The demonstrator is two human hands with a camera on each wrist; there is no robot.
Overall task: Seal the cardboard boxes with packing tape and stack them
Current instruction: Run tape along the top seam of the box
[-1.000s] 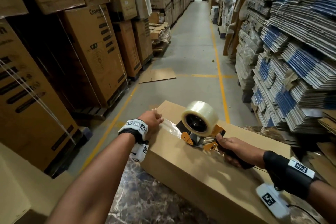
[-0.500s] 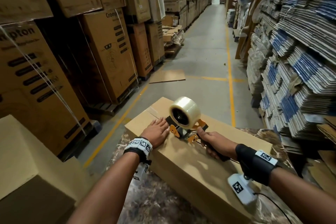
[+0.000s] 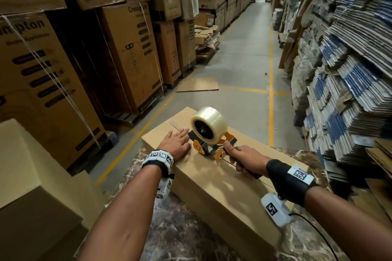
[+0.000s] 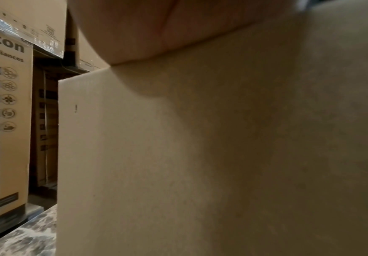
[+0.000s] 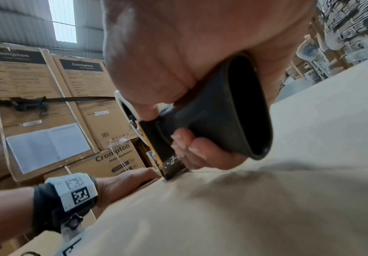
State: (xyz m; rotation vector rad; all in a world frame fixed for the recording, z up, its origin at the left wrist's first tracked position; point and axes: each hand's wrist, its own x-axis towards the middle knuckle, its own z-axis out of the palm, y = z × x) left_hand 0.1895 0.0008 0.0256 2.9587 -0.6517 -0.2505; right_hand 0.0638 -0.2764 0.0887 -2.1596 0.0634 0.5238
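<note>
From the head camera, a long cardboard box [image 3: 214, 178] lies on a marbled table [image 3: 186, 233], its far end toward the aisle. The left hand [image 3: 177, 141] presses flat on the box top near that far end, fingers straight and spread. Just beside it the tape dispenser [image 3: 214, 144], carrying a clear tape roll [image 3: 209, 126], sits on the centre seam, and the right hand [image 3: 244, 158] is wrapped around its black handle. Tall printed cartons [image 3: 131, 55] line the left of the aisle, flattened cardboard stacks [image 3: 350, 74] the right.

Left wrist view: the palm [image 4: 156, 29] rests on the box's top edge, the box wall [image 4: 200, 155] fills the frame; fingers out of sight here.

Right wrist view: the fingers [image 5: 200, 149] curl tight round the dispenser's handle [image 5: 229, 112], thumb on top, and the dispenser's front end touches the box top.
</note>
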